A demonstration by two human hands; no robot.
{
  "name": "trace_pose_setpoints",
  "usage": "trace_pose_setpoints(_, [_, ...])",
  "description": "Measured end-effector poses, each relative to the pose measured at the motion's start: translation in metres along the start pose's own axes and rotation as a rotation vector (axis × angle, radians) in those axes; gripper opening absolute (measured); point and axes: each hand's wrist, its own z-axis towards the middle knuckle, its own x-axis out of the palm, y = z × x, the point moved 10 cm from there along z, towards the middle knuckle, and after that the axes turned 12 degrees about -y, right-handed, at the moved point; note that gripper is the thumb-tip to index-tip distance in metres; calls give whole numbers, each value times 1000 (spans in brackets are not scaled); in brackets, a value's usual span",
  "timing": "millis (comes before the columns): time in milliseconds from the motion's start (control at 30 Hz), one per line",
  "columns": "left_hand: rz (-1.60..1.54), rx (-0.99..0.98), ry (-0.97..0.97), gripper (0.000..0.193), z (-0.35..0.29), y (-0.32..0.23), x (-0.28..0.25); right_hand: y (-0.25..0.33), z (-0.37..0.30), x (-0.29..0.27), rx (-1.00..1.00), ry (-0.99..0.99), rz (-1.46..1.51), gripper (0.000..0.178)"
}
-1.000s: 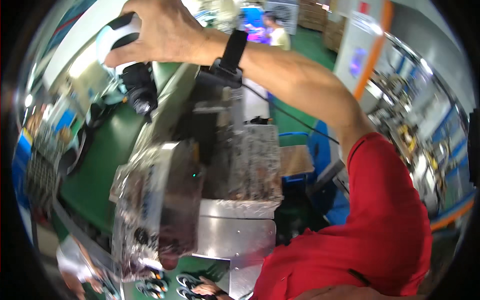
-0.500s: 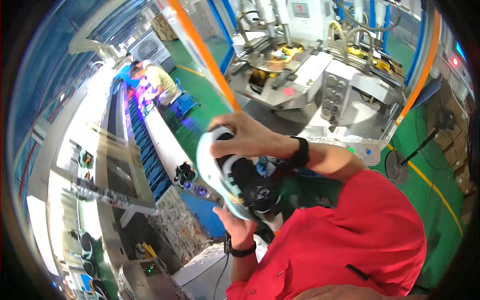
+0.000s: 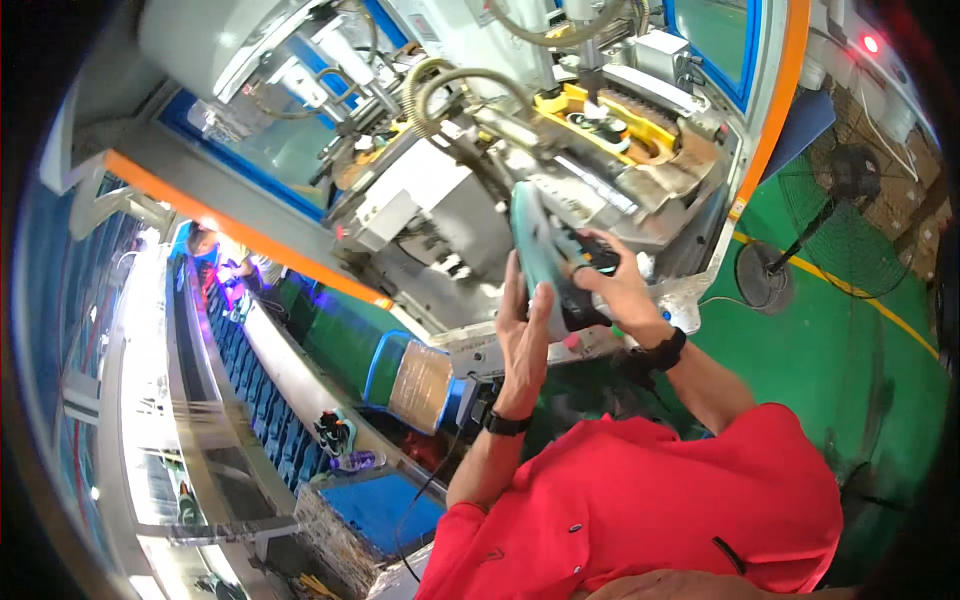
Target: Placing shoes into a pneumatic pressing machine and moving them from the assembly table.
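A dark sports shoe with a pale blue-green sole (image 3: pixel 540 245) is held up in front of me, toe end pointing up toward the machine. My left hand (image 3: pixel 522 335) rests along the sole side near the heel, fingers extended against it. On the upper side, my right hand (image 3: pixel 622 290) grips the shoe around its opening, the thumb and fingers partly hidden by it. Beyond the shoe, another shoe (image 3: pixel 603 128) sits in a yellow fixture (image 3: pixel 650 135) on the machine.
The machine (image 3: pixel 470 310) has an orange-edged frame (image 3: pixel 250 230), hoses and a white block (image 3: pixel 425 190). A conveyor line (image 3: pixel 185 350) runs along the left, with a shoe (image 3: pixel 335 432) and bottle (image 3: pixel 358 461) by it. A floor fan (image 3: pixel 850 175) stands right; a co-worker (image 3: pixel 240 262) is far left.
My view has swung right, toward the machine. The shoe has gone from in front of the conveyor side to before the machine, turned more upright; my right hand is now on its right side.
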Motion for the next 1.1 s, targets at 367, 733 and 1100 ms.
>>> trace_pose_setpoints(367, [406,-20,-32,70,281,248,103,53,65,-180,-119,-500,-245,53])
trace_pose_setpoints(733, [824,-186,-226,51,360,298,49,75,141,-172,-220,-583,-796,48])
trace_pose_setpoints(1100, [-143,-699,-19,44,128,105,-98,-163,388,40,68,28,-1353,54])
